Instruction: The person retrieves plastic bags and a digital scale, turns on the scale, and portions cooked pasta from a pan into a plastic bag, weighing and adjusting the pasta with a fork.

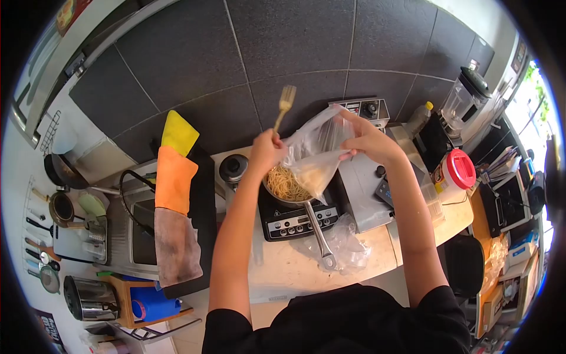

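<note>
My left hand (268,152) is closed around the handle of a fork (286,101), whose tines point up, and it also touches the left edge of a clear plastic bag (321,141). On the bag's right edge, my right hand (368,141) has its fingers closed. Something pale yellow (311,177) lies at the bottom of the bag, which hangs over the pan. Noodles (286,184) fill the pan, whose long metal handle (318,230) points toward me. Under the pan is a black cooktop (300,223) with a row of buttons.
Another clear bag (348,251) lies beside the pan handle. Cloths (177,180) hang left, near the sink (143,230). A lidded black container (233,167) stands left of the pan. To the right are a silver appliance (362,203), a red-lidded tub (460,170) and a blender (463,103).
</note>
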Available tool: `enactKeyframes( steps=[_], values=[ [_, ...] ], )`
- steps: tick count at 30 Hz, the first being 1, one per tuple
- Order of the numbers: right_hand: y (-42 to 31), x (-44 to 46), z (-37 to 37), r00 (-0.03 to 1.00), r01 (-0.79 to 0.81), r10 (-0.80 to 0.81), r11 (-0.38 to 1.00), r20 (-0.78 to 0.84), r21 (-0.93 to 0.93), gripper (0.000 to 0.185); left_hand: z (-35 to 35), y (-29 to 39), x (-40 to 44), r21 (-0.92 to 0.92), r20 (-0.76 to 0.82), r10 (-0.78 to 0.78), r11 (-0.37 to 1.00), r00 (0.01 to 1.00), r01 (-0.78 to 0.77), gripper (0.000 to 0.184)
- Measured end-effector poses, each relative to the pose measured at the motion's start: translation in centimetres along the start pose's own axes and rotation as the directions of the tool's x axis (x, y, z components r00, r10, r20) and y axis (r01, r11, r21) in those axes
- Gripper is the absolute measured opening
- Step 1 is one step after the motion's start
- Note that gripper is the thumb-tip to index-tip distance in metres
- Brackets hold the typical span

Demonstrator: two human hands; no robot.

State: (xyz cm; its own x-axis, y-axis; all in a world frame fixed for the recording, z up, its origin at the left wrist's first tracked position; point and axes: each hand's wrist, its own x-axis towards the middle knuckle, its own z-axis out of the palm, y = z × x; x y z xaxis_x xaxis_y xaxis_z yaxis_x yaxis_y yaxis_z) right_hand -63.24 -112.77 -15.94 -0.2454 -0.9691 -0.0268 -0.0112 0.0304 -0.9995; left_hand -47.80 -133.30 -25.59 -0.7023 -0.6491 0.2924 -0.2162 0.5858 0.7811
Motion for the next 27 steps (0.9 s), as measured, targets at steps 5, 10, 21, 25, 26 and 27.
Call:
enactKeyframes(
  steps=[5,10,21,25,26,27],
  values=[
    [-0.2,0.1,-0.7,0.979,-0.144,0.114,0.974,-0.169,-0.176,0.072,-6.1,2.8,0.8,0.053,0.086,0.011,0.998,0.996,-0.015,0.025],
    [0.1,0.4,-1.4,0.966,-0.147,0.045,0.904,-0.253,-0.402,0.066,-7.7,3.9,1.9,-0.091,0.058,0.018,0.996,0.998,-0.013,0.024],
    [-5.2,-6.8,-7.7,0.918,0.028,-0.180,0.918,-0.353,-0.396,0.061,-0.6,11.2,2.6,-0.610,0.293,-0.020,0.766,0.956,0.203,0.021],
    [-5.5,-10.5,-10.6,0.877,0.027,-0.220,0.910,-0.428,-0.413,0.059,4.7,13.2,3.1,-0.673,0.378,0.038,0.697,0.925,0.246,0.023],
    [-5.7,-11.4,-11.2,0.873,0.018,-0.214,0.912,-0.438,-0.410,0.059,6.1,13.6,3.3,-0.687,0.384,0.072,0.688,0.921,0.233,0.023],
    [-5.8,-12.2,-11.9,0.867,-0.013,-0.187,0.918,-0.462,-0.396,0.059,7.4,14.2,3.3,-0.702,0.388,0.106,0.678,0.916,0.219,0.023]
  ],
)
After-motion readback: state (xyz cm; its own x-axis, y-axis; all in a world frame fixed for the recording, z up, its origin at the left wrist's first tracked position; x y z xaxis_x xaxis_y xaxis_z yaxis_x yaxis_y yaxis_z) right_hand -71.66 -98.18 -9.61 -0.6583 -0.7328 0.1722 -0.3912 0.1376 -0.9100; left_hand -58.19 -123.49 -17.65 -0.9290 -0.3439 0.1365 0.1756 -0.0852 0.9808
